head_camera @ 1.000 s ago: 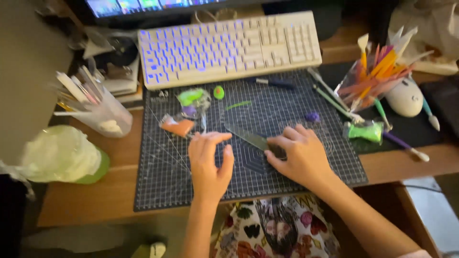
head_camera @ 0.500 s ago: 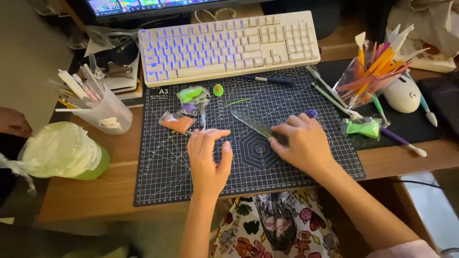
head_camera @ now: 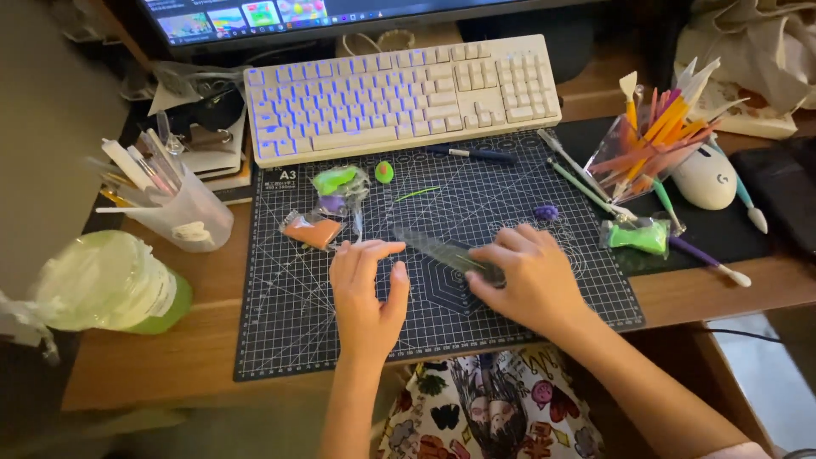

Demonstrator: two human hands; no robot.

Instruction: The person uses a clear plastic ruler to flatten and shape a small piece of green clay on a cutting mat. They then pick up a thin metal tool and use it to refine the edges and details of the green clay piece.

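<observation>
- Resting flat, left hand [head_camera: 367,293] lies palm-down on the cutting mat [head_camera: 289,331], fingers loosely spread, holding nothing.
- Right hand [head_camera: 527,280] presses fingertips onto a clear ruler [head_camera: 438,249], grip flat, not closed.

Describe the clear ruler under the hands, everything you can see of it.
The clear ruler looks like see-through plastic, long and narrow, lying flat and slantwise on the dark gridded cutting mat. Its upper left end is free; the right hand presses its lower right end, hiding that part. The left hand rests flat on the mat beside it; whether they touch is unclear.
</observation>
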